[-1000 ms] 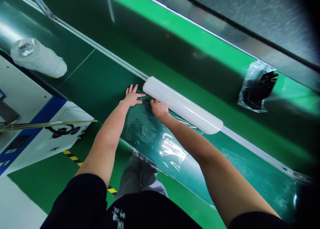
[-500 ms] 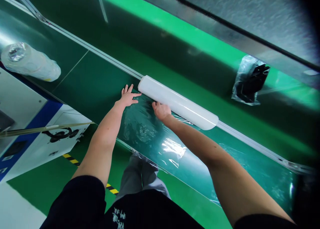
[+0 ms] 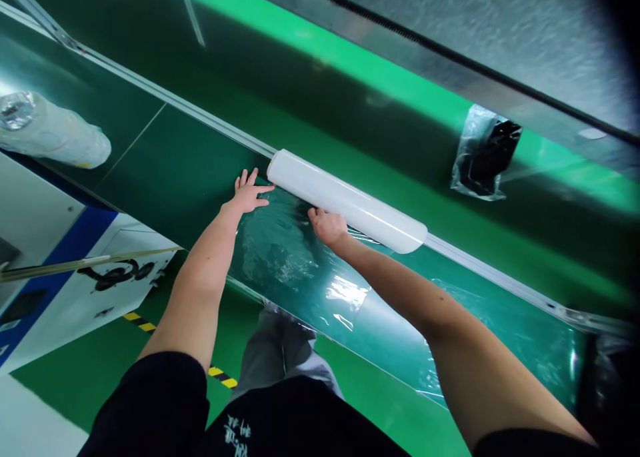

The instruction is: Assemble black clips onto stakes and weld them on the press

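Observation:
A white roll of stretch film (image 3: 347,201) lies on the green belt (image 3: 180,170) along a metal rail. A clear sheet of film (image 3: 300,270) runs from the roll toward me and hangs over the near edge. My left hand (image 3: 247,192) lies flat on the sheet's left end, fingers spread, just beside the roll's left end. My right hand (image 3: 327,226) is curled, its fingers pressed against the film at the roll's near side.
A bagged white roll (image 3: 47,136) lies at the far left on the belt. A clear bag holding a black part (image 3: 484,152) sits at the upper right. Beyond it runs a grey wall. A white and blue machine panel (image 3: 60,257) stands lower left, over a green floor.
My right hand has slid a little to the right along the roll. My left hand stays flat on the sheet. The view has shifted slightly to the right.

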`<state>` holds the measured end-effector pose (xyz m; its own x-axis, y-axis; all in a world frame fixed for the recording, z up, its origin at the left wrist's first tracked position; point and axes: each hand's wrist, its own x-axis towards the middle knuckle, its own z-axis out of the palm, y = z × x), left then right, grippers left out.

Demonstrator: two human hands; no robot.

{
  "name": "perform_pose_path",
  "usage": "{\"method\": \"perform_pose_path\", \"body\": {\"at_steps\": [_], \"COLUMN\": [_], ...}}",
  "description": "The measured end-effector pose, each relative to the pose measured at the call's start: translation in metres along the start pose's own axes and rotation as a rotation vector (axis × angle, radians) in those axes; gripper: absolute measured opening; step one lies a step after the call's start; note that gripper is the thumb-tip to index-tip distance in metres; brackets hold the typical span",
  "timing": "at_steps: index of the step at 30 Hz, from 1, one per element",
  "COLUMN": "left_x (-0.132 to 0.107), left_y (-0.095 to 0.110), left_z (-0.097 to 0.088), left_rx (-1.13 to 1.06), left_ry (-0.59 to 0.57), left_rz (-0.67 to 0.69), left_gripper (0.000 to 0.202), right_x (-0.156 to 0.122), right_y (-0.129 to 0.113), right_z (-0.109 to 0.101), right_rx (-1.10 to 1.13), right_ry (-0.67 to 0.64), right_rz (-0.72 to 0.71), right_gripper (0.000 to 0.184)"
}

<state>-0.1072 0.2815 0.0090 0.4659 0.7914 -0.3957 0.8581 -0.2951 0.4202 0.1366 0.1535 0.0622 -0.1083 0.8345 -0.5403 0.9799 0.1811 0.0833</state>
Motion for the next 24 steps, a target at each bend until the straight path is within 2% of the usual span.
{"method": "perform_pose_path", "body": {"at_steps": [24], "left_x": [0.000], "left_y": [-0.004], "left_z": [-0.003], "left_rx": [0.023], "left_ry": [0.007], "left_rz": [-0.017], "left_gripper": [0.057], "right_x": [-0.051], "right_y": [0.058], "right_z": [0.038], "right_rx": [-0.022], "right_ry": [-0.049], "right_rz": [0.031], "right_gripper": [0.035]}}
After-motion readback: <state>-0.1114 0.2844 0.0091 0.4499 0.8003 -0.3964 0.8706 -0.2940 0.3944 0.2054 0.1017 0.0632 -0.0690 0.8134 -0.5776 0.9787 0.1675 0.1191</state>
